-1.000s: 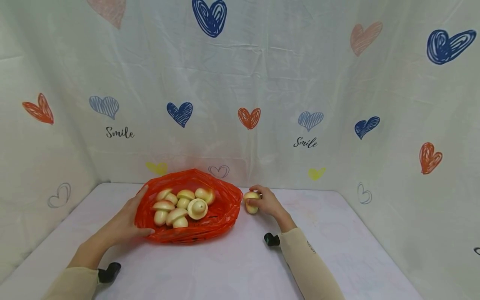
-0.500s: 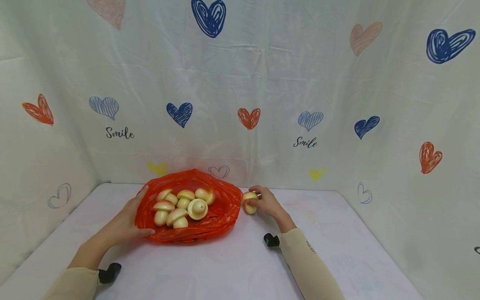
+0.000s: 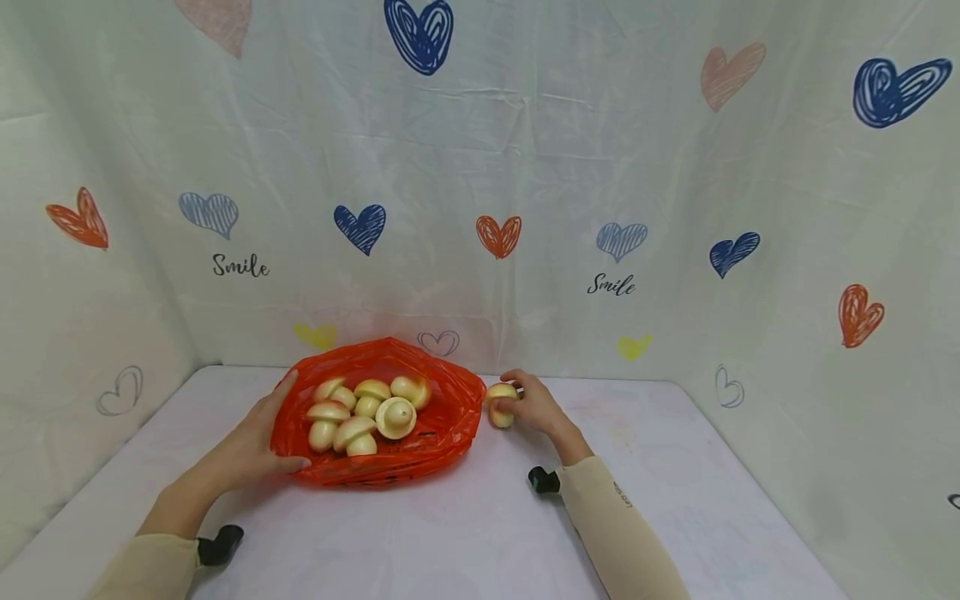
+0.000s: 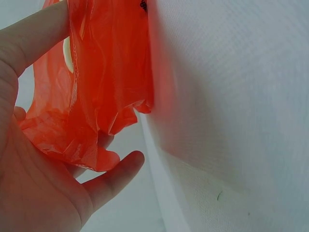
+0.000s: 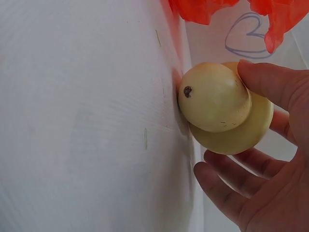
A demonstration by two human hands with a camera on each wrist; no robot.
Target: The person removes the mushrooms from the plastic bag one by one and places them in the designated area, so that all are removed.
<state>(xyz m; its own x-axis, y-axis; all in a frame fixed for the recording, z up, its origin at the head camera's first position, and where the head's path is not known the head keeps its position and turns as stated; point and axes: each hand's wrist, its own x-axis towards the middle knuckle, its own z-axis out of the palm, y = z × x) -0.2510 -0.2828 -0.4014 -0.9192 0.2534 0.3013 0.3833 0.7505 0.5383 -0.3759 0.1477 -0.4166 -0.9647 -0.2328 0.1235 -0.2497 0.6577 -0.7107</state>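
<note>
A red plastic bag (image 3: pixel 446 423) lies on the table with its mouth gaping, several toy mushrooms (image 3: pixel 328 412) inside, pale yellow with pinkish caps. My left hand (image 3: pixel 246 440) holds the bag's left side, thumb at the front rim and fingers behind. In the left wrist view, thin red plastic (image 4: pixel 113 63) hangs between thumb and fingers. Just right of the bag, my right hand (image 3: pixel 537 408) grips another mushroom (image 3: pixel 500 420) low at the tabletop. The right wrist view shows that mushroom's rounded stem (image 5: pixel 210 99) with a dark spot, the thumb on its cap.
A pale tabletop (image 3: pixel 420 542) extends in front of the bag and to both sides. Behind it hangs a white cloth (image 3: pixel 555 317) printed with hearts. A black wrist camera (image 3: pixel 219 546) sits at the left cuff, and another black camera (image 3: pixel 543 480) at the right.
</note>
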